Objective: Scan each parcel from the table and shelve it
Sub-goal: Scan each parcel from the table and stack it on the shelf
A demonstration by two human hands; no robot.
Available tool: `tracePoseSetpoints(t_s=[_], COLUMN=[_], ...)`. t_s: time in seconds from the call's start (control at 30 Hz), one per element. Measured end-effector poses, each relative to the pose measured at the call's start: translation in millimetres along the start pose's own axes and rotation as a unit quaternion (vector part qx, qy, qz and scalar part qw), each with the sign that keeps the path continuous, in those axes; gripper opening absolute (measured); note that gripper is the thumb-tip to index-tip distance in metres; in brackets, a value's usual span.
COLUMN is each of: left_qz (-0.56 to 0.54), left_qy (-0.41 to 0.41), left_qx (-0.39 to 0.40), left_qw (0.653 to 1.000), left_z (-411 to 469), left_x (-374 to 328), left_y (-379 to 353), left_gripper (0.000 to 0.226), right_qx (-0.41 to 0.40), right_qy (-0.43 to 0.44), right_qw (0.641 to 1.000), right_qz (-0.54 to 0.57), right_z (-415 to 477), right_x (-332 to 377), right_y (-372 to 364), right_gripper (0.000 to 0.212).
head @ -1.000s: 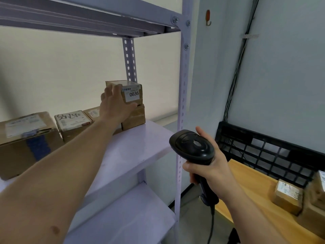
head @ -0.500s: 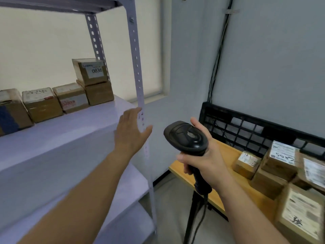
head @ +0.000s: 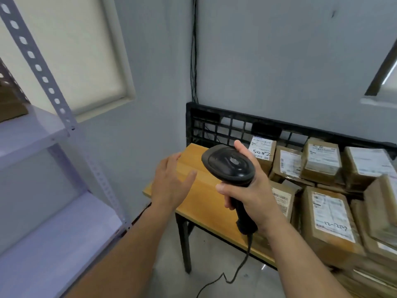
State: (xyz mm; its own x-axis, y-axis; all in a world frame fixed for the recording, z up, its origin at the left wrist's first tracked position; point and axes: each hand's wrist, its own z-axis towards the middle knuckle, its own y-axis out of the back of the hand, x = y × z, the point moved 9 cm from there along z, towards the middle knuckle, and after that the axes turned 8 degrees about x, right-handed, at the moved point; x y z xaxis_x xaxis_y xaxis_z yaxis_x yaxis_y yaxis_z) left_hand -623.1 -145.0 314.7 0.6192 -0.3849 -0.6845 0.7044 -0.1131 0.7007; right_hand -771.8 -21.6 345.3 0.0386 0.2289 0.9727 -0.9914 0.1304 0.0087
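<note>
My right hand (head: 247, 194) grips the handle of a black barcode scanner (head: 231, 166), held over the left part of the wooden table (head: 204, 198). My left hand (head: 169, 182) hovers empty with relaxed fingers above the table's bare left end. Several brown cardboard parcels with white labels crowd the table's right side, among them one marked 5082 (head: 261, 152) at the back and a large one (head: 330, 220) near the front. The grey metal shelf (head: 28, 134) stands at the left, with a corner of a shelved parcel (head: 10, 104) showing at the frame edge.
A black plastic crate wall (head: 225, 123) stands on edge behind the parcels against the grey wall. The scanner's cable (head: 234, 274) trails to the floor by the table leg (head: 184, 244). A perforated shelf upright (head: 51, 91) slants between shelf and table.
My left hand let go of the parcel on the shelf and swung right to the table. The view turned from the shelf to the table. My right hand kept hold of the scanner.
</note>
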Motion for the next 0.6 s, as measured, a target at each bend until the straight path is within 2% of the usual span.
tracePoseSetpoints(t_s=[0.3,0.6], left_qz=[-0.007,-0.005], left_qy=[-0.031,-0.018], left_qx=[0.107,0.196], left_qw=[0.994,0.980], left_z=[57,140], left_x=[-21,-4], left_y=[-81,-153], left_gripper=[0.062,0.062], right_qx=[-0.109,-0.182], right_qy=[-0.039,-0.073], right_qw=[0.992,0.978], right_qz=[-0.042,-0.069], right_z=[6,54], right_x=[-19,-45], right_y=[75,123], right_gripper=[0.096,0.097])
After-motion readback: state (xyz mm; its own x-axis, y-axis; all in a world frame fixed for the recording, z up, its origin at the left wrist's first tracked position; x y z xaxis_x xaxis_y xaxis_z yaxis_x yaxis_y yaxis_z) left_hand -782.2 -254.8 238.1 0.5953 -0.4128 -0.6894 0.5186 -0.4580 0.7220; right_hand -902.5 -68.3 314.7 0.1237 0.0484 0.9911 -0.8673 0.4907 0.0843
